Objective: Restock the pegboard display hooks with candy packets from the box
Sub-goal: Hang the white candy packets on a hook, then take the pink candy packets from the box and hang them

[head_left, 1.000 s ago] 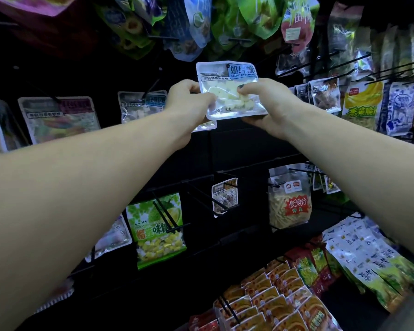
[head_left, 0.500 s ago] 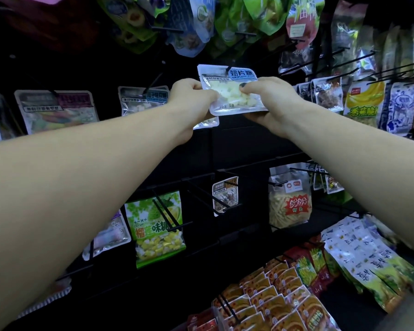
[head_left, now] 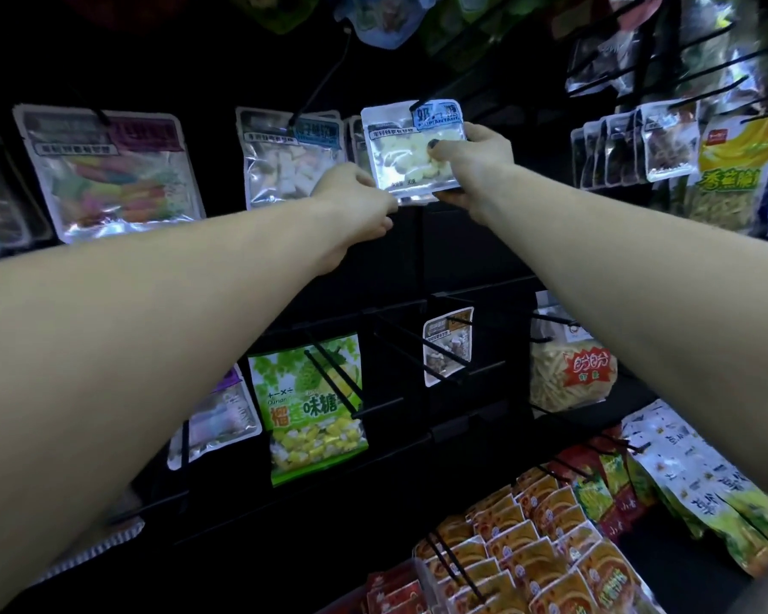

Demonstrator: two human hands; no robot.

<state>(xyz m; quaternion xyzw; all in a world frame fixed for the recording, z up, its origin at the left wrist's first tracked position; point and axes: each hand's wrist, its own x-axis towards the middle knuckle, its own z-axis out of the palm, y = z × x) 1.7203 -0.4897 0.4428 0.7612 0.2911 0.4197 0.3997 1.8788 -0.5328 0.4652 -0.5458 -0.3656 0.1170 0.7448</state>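
At the upper row of the black pegboard display (head_left: 462,259), you hold one clear silvery candy packet with pale yellow pieces and a blue label (head_left: 411,150) between both hands.

Your right hand (head_left: 475,166) clamps the packet's right edge, thumb across the front, fingers curled behind. Your left hand (head_left: 351,201) pinches its lower left corner. The packet is upright, its top edge at a black wire hook (head_left: 422,104); whether the hook passes through the hang hole, you cannot tell. Just left hangs a clear packet of white cubes with a teal label (head_left: 291,159); further left, a clear packet of rainbow-coloured candy (head_left: 112,175). Below hangs a green durian candy bag (head_left: 311,409), with orange packets (head_left: 528,547) at lower right.
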